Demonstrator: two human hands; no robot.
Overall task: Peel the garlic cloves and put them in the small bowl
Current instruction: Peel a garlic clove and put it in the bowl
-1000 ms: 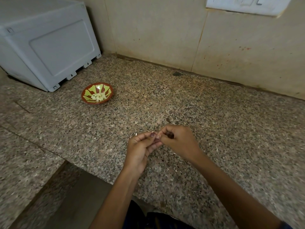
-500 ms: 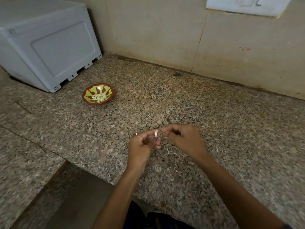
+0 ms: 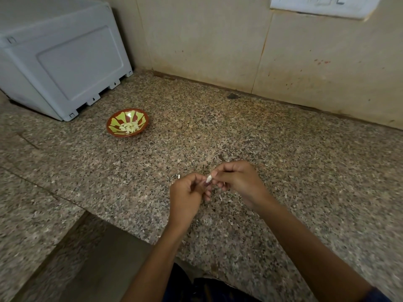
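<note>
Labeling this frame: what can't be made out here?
- Garlic clove, head view: fingers of both hands cover most of it; peeled or not, unclear.
- Cloves in the bowl: too small to count.
- Wall plate: cut off by the top edge.
- Grey box: cut off at left.

1. The counter lies bare between the hands at lower centre and the bowl at centre left, an open path.
2. A grey box fills the upper left, just behind the bowl, blocking that side.
3. The wall closes the top of the frame.
4. The right half of the counter is open.
5. The counter edge drops away at lower left.
</note>
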